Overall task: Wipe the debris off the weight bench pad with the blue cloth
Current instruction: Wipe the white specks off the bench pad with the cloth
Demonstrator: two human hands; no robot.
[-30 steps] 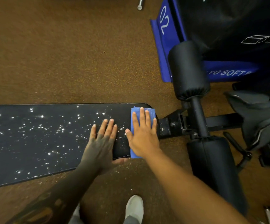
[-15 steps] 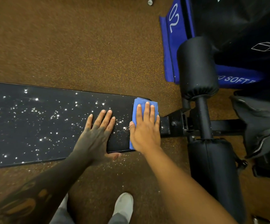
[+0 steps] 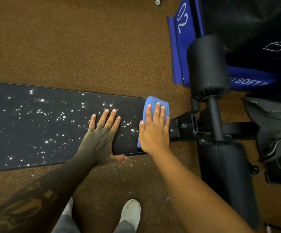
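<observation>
The black weight bench pad [image 3: 35, 125] stretches from the left edge to the middle and is speckled with glittering debris [image 3: 60, 117]. A folded blue cloth [image 3: 153, 100] lies on the pad's right end. My right hand [image 3: 154, 130] presses flat on the cloth with straight fingers, covering most of it. Just to its left, my left hand [image 3: 101, 137] rests flat on the pad, fingers spread, thumb over the near edge. A cluster of debris [image 3: 129, 126] sits between the two hands.
Black foam leg rollers [image 3: 207, 68] and the bench frame [image 3: 186, 126] stand right of the pad. A blue mat [image 3: 183, 39] and a black bag [image 3: 254, 22] lie at the upper right. Glitter is scattered on the brown floor [image 3: 119, 169] by my shoes [image 3: 129, 211].
Both hands stay in the same place on the pad's right end, the right one flat on the cloth. The view has shifted a little, so the pad sits differently in the picture.
</observation>
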